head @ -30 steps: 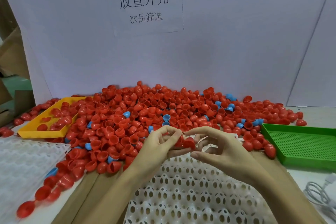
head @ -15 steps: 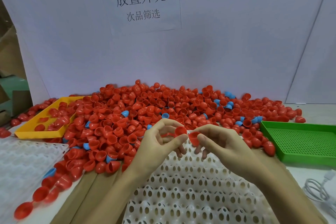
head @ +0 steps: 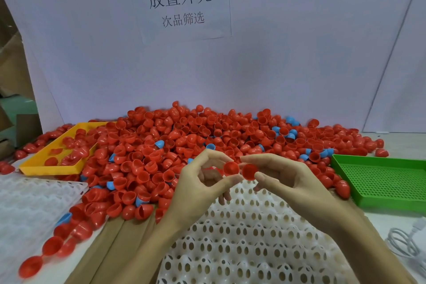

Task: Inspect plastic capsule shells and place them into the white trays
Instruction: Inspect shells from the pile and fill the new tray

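Head view: the left hand point(head: 196, 182) pinches a red shell point(head: 231, 168) between thumb and forefinger, its open mouth turned toward the camera. Just beside it, the right hand point(head: 290, 182) pinches a second shell point(head: 249, 171), also by thumb and forefinger. Both are held above the white tray point(head: 242, 237), which lies near the person with its pockets unfilled. Behind lies the heap point(head: 184, 145) of red and a few blue shells on the desk point(head: 391, 219), flanked by a yellow tray point(head: 55, 168) and a green tray point(head: 380, 182).

The shells look light, thin, stiff and smooth, so probably slippery; a gentle pinch across the rim should hold without denting.
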A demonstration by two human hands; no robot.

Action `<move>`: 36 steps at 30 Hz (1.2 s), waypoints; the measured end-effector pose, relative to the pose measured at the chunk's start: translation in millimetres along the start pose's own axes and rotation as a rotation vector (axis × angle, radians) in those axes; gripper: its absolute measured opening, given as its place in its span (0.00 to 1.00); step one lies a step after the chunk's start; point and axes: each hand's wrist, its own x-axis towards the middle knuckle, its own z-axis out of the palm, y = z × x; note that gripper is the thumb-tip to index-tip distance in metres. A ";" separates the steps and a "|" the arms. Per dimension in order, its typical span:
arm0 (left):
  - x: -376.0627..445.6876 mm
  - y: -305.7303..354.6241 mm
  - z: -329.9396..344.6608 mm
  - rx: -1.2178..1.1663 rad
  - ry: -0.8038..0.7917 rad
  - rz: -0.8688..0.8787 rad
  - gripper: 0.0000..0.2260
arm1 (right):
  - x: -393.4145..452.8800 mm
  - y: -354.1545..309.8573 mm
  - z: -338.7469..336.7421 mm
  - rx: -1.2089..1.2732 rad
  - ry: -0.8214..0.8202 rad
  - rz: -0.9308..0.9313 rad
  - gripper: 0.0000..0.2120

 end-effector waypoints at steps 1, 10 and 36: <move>-0.4 -1.0 0.7 -0.003 -0.010 -0.017 0.14 | 0.1 0.8 2.0 -0.008 0.016 -0.001 0.16; -6.9 -14.5 14.9 0.292 0.032 -0.220 0.19 | 2.7 23.0 11.5 -0.293 0.047 0.099 0.08; -17.1 -35.2 21.7 1.186 -0.364 -0.081 0.22 | 98.4 61.6 20.2 -1.008 -0.041 0.128 0.05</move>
